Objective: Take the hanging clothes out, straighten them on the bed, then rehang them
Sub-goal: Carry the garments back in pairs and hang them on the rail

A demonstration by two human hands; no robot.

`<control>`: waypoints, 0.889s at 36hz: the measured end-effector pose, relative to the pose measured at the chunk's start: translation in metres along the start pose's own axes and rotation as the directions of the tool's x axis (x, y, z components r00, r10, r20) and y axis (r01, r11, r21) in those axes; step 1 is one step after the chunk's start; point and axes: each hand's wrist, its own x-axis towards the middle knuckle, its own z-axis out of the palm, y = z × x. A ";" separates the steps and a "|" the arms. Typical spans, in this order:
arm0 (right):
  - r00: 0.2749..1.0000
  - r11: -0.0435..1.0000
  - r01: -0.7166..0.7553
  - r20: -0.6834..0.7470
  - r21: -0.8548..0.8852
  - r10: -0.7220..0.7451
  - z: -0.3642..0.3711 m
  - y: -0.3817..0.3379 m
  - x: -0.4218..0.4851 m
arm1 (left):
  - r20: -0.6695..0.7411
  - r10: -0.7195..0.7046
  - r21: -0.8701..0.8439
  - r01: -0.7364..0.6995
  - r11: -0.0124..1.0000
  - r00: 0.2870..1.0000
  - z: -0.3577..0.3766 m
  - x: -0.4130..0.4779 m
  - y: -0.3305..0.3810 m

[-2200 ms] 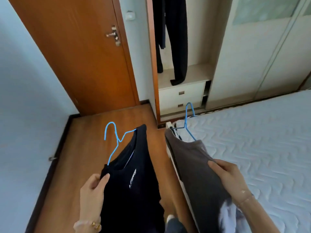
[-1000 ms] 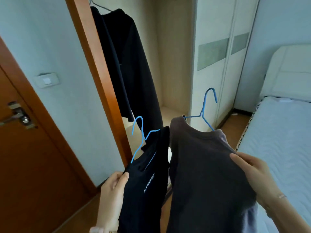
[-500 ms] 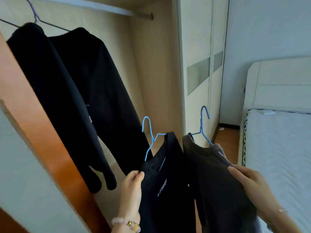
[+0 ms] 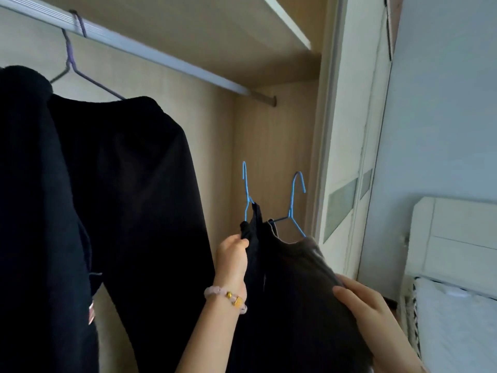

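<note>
My left hand grips the shoulder of a black shirt on a blue wire hanger. My right hand holds the shoulder of a grey-brown shirt on a second blue hanger. Both hooks point up inside the open wardrobe, well below the white rail. On that rail, a dark hanger carries a black garment at the left.
A wardrobe shelf runs above the rail. The wooden side wall stands just behind the hooks, and a white sliding door is to its right. The bed with its white headboard lies at the lower right.
I have turned from the bed and floor up into the wardrobe. Both shirts on their hangers have risen towards the rail, and the left shirt now hangs edge-on to me.
</note>
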 end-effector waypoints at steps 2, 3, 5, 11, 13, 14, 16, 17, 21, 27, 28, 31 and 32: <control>1.000 0.999 0.007 0.012 0.032 -0.007 0.002 -0.003 0.023 | -0.025 0.024 -0.035 -0.025 0.999 0.999 0.008 0.022 0.009; 1.000 0.998 0.005 0.015 0.060 -0.006 0.002 -0.003 0.035 | -0.044 0.032 -0.044 -0.034 0.998 0.999 0.011 0.033 0.014; 0.999 0.991 -0.016 0.038 0.135 0.011 0.004 -0.003 0.059 | -0.069 0.069 -0.036 -0.072 0.997 0.995 0.016 0.053 0.025; 0.989 0.964 -0.012 0.145 0.264 -0.028 0.019 -0.003 0.139 | -0.110 0.149 -0.029 -0.153 0.988 0.983 0.024 0.100 0.049; 0.982 0.959 -0.015 0.184 0.284 -0.040 0.027 -0.001 0.171 | -0.164 0.164 -0.050 -0.174 0.983 0.973 0.026 0.115 0.054; 0.977 0.953 -0.020 0.210 0.302 -0.046 0.032 0.000 0.188 | -0.195 0.184 -0.038 -0.195 0.980 0.963 0.027 0.124 0.056; 0.962 0.951 -0.012 0.262 0.310 -0.073 0.041 0.000 0.223 | -0.249 0.226 -0.005 -0.235 0.972 0.942 0.031 0.143 0.063; 0.952 0.953 0.001 0.290 0.303 -0.093 0.045 -0.002 0.240 | -0.281 0.245 0.008 -0.253 0.967 0.928 0.032 0.154 0.068; 0.903 0.955 0.023 0.404 0.297 -0.148 0.063 -0.015 0.303 | -0.422 0.291 0.079 -0.284 0.955 0.859 0.035 0.195 0.101; 0.847 0.945 0.048 0.488 0.324 -0.210 0.099 -0.057 0.371 | -0.570 0.315 0.161 -0.272 0.949 0.759 0.025 0.229 0.181; 0.843 0.941 0.044 0.492 0.335 -0.215 0.104 -0.066 0.379 | -0.600 0.319 0.176 -0.267 0.947 0.734 0.023 0.230 0.194; 0.833 0.934 0.005 0.516 0.356 -0.201 0.114 -0.093 0.402 | -0.656 0.328 0.189 -0.273 0.943 0.680 0.018 0.228 0.230; 0.832 0.935 -0.008 0.520 0.354 -0.190 0.114 -0.103 0.407 | -0.664 0.335 0.209 -0.264 0.942 0.669 0.019 0.226 0.239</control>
